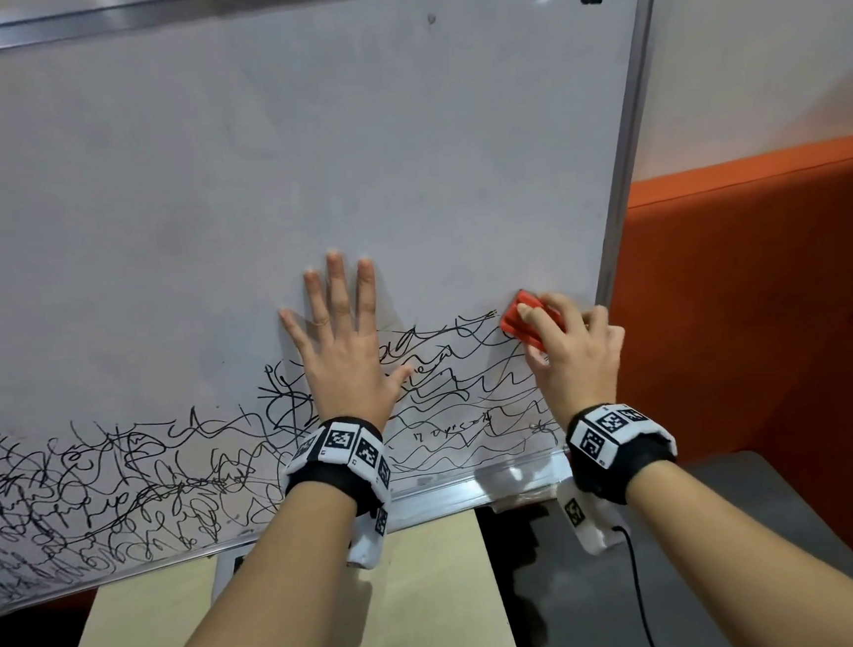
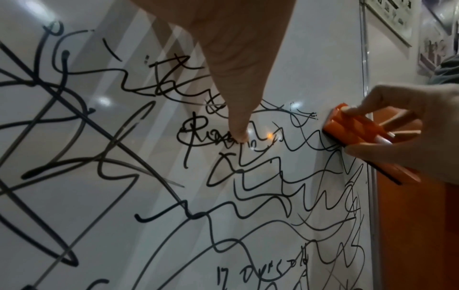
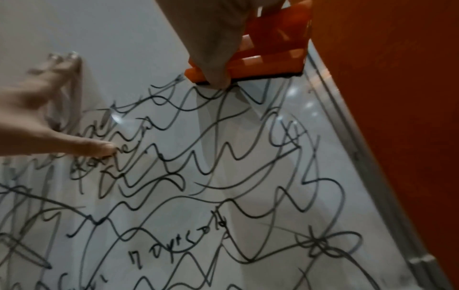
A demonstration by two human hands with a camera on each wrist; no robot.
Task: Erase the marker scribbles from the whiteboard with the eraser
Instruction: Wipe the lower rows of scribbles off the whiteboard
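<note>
Right hand [image 1: 574, 356] gripping eraser [image 1: 522, 322] at scribbles' [image 1: 451, 388] top edge, rest below and leftward; left hand [image 1: 347, 351] flat, bracing whiteboard [image 1: 296, 154].

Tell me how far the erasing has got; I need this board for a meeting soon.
Done: the upper whiteboard looks clean apart from one small black mark near the top right corner. In hand: the right hand holds the orange eraser at the scribbles' top right edge, while the left hand lies flat on the board. Left: the band of black scribbles across the bottom.
</note>
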